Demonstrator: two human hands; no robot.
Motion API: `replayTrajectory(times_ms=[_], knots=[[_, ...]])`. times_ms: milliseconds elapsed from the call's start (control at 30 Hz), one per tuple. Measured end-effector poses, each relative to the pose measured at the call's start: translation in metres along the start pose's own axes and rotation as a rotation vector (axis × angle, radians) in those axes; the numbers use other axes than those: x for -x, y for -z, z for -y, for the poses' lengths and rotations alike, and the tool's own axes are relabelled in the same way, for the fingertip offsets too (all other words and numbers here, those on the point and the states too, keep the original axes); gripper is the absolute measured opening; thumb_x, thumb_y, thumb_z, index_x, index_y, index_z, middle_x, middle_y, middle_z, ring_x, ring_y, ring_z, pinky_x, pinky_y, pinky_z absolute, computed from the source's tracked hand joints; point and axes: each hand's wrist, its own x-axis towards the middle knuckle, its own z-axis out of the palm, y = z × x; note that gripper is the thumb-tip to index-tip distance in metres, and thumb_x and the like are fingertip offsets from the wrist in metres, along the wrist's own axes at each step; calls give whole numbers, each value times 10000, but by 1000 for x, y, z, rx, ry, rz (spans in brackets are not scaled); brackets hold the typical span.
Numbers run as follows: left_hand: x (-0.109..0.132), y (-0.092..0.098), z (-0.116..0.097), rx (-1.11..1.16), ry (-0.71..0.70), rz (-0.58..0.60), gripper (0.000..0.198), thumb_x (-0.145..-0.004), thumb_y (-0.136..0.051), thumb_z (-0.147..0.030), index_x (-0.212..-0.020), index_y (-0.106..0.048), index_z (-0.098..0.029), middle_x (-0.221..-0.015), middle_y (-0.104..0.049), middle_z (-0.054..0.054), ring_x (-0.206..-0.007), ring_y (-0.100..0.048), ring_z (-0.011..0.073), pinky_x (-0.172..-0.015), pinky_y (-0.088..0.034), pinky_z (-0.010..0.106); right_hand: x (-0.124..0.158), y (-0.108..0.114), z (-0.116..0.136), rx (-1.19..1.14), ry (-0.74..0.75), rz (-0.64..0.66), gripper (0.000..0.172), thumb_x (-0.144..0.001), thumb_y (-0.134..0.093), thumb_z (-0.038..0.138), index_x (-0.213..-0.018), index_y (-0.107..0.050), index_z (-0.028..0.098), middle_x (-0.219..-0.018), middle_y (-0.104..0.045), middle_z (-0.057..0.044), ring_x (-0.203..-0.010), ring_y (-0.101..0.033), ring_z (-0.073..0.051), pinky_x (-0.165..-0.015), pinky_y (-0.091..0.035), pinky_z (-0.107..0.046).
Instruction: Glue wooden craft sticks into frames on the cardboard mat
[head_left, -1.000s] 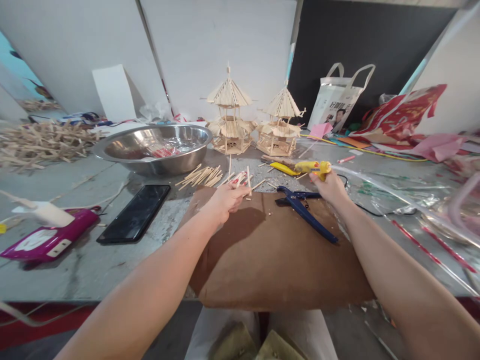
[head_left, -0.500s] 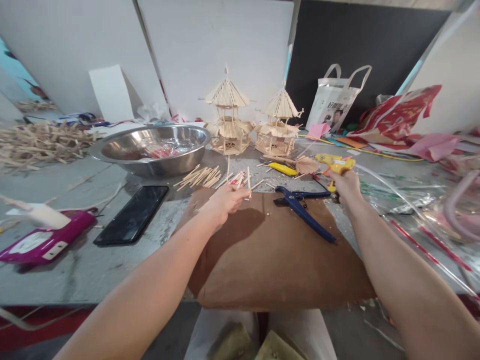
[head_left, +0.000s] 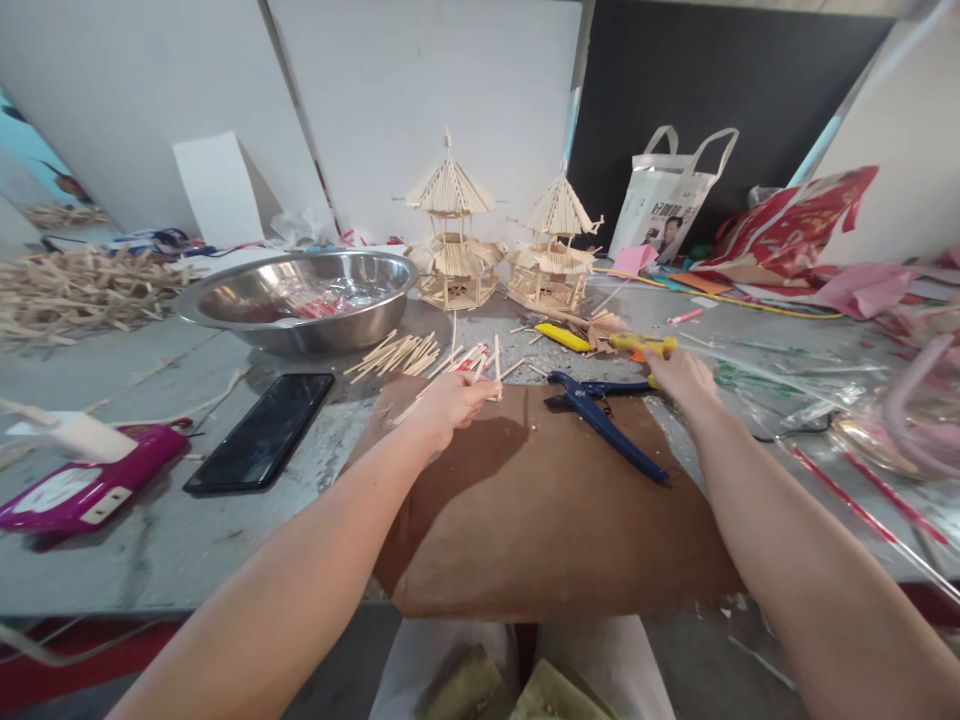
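My left hand [head_left: 454,405] is closed in a pinch on a thin wooden stick [head_left: 497,362], which stands upright at the fingertips over the far edge of a brown board [head_left: 540,540]. My right hand [head_left: 686,378] is wrapped round a yellow glue gun [head_left: 637,345], with a long clear glue stick [head_left: 757,368] trailing from its back. Blue-handled cutters [head_left: 611,430] lie on the board between my hands. Beyond them is a yellow utility knife [head_left: 564,337]. A pile of loose wooden sticks [head_left: 397,355] lies just past my left hand.
Two stick-built pagoda models [head_left: 454,270] stand at the back. To the left are a steel basin [head_left: 225,315], a black phone [head_left: 262,435], a purple power strip [head_left: 97,475] and a heap of wood strips [head_left: 82,290]. Plastic wrappers [head_left: 795,385] and a white bag [head_left: 660,205] occupy the right side.
My right hand has shifted slightly left, and the glue gun has tipped lower with its nozzle end further left. A small pink piece behind it has come into view. My left hand stays nearly still.
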Motion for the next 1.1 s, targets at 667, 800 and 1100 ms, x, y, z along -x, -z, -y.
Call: replayTrajectory(times_ms=[667,800,1100], knots=[[5,-2,4,-336,-88,99,219,-587,-592,-359,-595,-585,-140,-444,-412,-53,-394,-265,40,-415,-165,194,113,17,91,95,999,570,177,-757,-415,188,-742,-589,218,-709,-639,-5,-622,-570,-130,-556,-395,-223],[5,-2,3,-333,-59,132,212,-595,-587,-361,-602,-582,-149,-413,-361,-69,-373,-224,38,-406,-148,197,98,8,85,184,899,470,214,-763,-382,161,-774,-593,200,-776,-641,-37,-708,-576,-152,-611,-398,-237],[8,-3,5,-467,-97,202,249,-610,-549,-396,-600,-587,-149,-433,-369,-55,-404,-287,57,-411,-182,198,99,7,88,72,1005,141,321,-787,-379,180,-1093,-473,190,-1126,-493,-72,-987,-471,-183,-770,-404,-303]])
